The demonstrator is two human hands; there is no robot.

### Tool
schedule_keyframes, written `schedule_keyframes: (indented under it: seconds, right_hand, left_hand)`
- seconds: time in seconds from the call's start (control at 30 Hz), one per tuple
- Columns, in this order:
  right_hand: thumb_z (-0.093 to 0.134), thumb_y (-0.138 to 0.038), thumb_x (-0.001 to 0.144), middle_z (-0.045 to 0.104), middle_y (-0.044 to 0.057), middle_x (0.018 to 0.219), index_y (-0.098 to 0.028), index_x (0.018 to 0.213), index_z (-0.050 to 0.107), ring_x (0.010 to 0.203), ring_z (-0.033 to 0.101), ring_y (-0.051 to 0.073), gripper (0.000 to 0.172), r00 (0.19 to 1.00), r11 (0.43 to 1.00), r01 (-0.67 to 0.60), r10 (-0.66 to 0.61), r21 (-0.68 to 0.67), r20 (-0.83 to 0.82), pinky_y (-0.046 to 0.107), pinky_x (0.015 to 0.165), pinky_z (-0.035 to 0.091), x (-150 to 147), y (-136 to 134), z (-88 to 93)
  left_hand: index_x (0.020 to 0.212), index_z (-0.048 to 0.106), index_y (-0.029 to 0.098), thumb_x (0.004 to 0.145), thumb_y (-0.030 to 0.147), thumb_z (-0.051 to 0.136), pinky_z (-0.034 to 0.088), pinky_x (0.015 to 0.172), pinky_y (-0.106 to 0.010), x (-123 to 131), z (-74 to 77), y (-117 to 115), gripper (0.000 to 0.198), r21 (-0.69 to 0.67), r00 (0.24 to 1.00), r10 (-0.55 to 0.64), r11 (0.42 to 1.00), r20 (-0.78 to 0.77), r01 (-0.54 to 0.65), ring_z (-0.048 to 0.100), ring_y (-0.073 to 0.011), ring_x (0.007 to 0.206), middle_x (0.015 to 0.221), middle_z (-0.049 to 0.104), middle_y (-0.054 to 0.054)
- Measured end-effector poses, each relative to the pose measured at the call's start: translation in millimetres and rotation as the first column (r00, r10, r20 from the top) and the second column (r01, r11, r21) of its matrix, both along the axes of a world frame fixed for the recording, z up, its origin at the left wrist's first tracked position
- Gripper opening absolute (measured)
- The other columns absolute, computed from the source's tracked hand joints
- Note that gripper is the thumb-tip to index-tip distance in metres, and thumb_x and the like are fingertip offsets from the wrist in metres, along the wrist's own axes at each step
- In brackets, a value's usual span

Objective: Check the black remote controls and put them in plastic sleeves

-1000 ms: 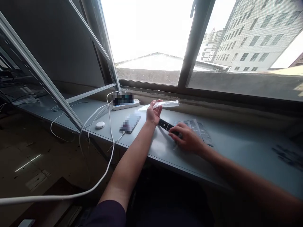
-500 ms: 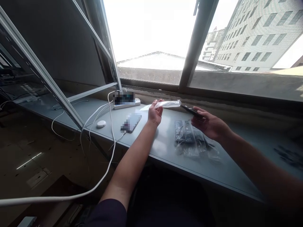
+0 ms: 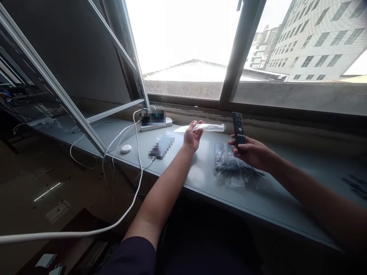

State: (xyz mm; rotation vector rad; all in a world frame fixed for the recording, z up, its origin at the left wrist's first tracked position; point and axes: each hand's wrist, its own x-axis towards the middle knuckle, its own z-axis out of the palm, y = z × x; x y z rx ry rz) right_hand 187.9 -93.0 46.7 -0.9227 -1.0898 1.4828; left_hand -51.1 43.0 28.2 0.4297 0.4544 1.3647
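In my right hand [image 3: 254, 152] is a black remote control [image 3: 239, 129], held upright with its button side towards me and my thumb near its lower end. My left hand [image 3: 193, 136] is closed round a clear plastic bag [image 3: 213, 127], whose end sticks out to the right of my fingers. Below my right hand, several dark items in clear plastic bags [image 3: 229, 164] lie in a pile on the grey table [image 3: 197, 168]. I cannot tell exactly what those bagged items are.
Left of my forearm lie a phone [image 3: 162, 147] with a cable and a round white object [image 3: 126, 149]. A white power strip [image 3: 156, 125] sits by the window. White cables [image 3: 139, 152] hang over the table edge near a metal frame [image 3: 67, 101]. Dark items [image 3: 355, 185] lie far right.
My right hand has turned the remote control from lying nearly level to upright, clear of the plastic bag's end. My left hand still holds the bag. The view has shifted slightly.
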Motion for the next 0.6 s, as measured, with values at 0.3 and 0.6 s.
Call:
schedule_keyframes:
  seconds: [0.3,0.6]
  right_hand:
    - [0.076,-0.058,0.097,0.065,0.004,0.083,-0.025,0.102,0.069,0.056,0.044,0.015,0.034,0.997,0.992,-0.022,0.012,-0.127,-0.073,0.021,0.035,0.035,-8.0,-14.7,-7.6]
    - [0.054,-0.055,0.111,0.058,0.003,0.082,-0.027,0.136,0.075,0.062,0.047,0.019,0.043,0.985,0.996,0.027,-0.040,-0.080,-0.170,0.029,0.044,0.046,-16.0,-15.5,-7.7]
  left_hand:
    - [0.131,0.069,0.017,0.101,0.016,0.077,0.068,0.075,-0.019,3.9,-0.8,0.6,0.032,-0.054,0.998,-0.016,0.998,0.060,0.020,0.083,-0.0180,0.103,0.132,0.081,-0.014]
    - [0.134,0.070,0.017,0.100,0.015,0.076,0.068,0.071,-0.019,2.5,-1.9,1.5,0.034,-0.074,0.995,-0.017,0.997,0.096,0.025,0.081,-0.0135,0.086,0.126,0.082,-0.013]
